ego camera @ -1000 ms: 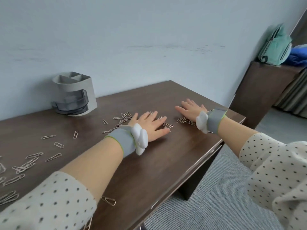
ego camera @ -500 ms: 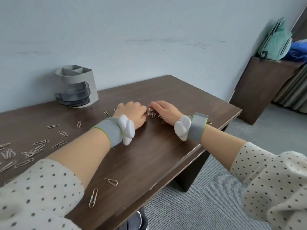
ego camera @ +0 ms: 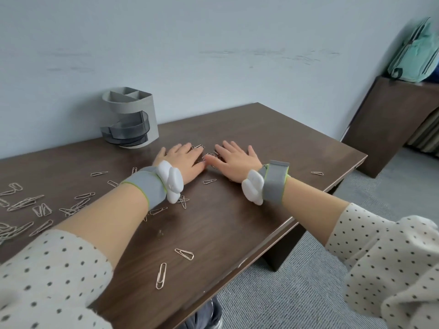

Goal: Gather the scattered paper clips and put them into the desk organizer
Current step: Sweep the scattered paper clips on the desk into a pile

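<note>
My left hand (ego camera: 184, 160) and my right hand (ego camera: 235, 160) lie flat on the dark wooden desk (ego camera: 273, 143), palms down, fingers spread, thumbs almost touching. A small heap of silver paper clips (ego camera: 209, 155) sits between and partly under the fingers. More paper clips (ego camera: 28, 205) lie scattered over the left of the desk, and single ones rest near the front edge (ego camera: 161, 275) and at the right (ego camera: 317, 173). The grey desk organizer (ego camera: 133, 119), with open top compartments and dark swing-out trays, stands at the back by the wall, to the left of my hands.
The desk's right and front edges drop to grey carpet (ego camera: 308, 293). A dark cabinet (ego camera: 392, 119) stands at the right with a teal backpack (ego camera: 413, 58) on top. The pale wall runs right behind the desk.
Both hands were curled together over the clips half a second ago; now they are flat with fingers spread and sit a little farther back toward the organizer.
</note>
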Demonstrator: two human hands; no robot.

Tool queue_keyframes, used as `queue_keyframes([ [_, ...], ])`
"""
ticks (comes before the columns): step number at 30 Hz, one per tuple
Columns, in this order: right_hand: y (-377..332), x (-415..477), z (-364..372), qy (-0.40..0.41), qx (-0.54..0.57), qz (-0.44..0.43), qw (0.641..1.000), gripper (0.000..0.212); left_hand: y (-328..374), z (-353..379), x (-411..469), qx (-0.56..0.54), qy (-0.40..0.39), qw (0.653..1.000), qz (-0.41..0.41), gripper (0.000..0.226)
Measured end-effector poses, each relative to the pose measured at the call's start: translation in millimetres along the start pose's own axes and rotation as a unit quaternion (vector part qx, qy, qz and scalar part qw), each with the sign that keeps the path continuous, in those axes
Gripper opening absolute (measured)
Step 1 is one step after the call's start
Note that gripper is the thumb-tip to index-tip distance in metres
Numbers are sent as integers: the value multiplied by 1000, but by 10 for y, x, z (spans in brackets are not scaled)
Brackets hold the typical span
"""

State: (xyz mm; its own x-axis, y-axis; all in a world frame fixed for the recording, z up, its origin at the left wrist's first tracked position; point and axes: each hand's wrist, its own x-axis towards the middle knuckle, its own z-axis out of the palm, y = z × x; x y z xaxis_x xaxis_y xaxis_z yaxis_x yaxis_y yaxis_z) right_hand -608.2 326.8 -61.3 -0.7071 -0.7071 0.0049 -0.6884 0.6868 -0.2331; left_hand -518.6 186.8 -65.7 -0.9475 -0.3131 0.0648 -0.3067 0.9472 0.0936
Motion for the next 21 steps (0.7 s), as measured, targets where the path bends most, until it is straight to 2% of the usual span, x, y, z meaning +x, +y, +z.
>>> queue_keyframes([
  [3,-249,-17,45,6,70,-59,996,61,-104,-104,-19,-10,57,998,11,36],
  [6,-179,-98,-109,63,178,-35,981,52,-37,-129,-31,-12,36,999,4,45],
  [9,261,-336,-256,126,91,93,983,59,349,-73,-66,-2,16,999,45,60],
  [12,618,-586,-299,109,13,239,965,71,724,5,-106,15,9,998,64,68],
  [14,682,-681,-281,84,11,276,958,76,870,42,-133,33,2,998,56,70],
  [17,639,-821,-233,47,31,264,963,75,960,68,-213,63,-12,997,35,70],
  [21,332,-774,-195,21,27,173,984,69,666,-29,-299,59,-43,997,3,65],
])
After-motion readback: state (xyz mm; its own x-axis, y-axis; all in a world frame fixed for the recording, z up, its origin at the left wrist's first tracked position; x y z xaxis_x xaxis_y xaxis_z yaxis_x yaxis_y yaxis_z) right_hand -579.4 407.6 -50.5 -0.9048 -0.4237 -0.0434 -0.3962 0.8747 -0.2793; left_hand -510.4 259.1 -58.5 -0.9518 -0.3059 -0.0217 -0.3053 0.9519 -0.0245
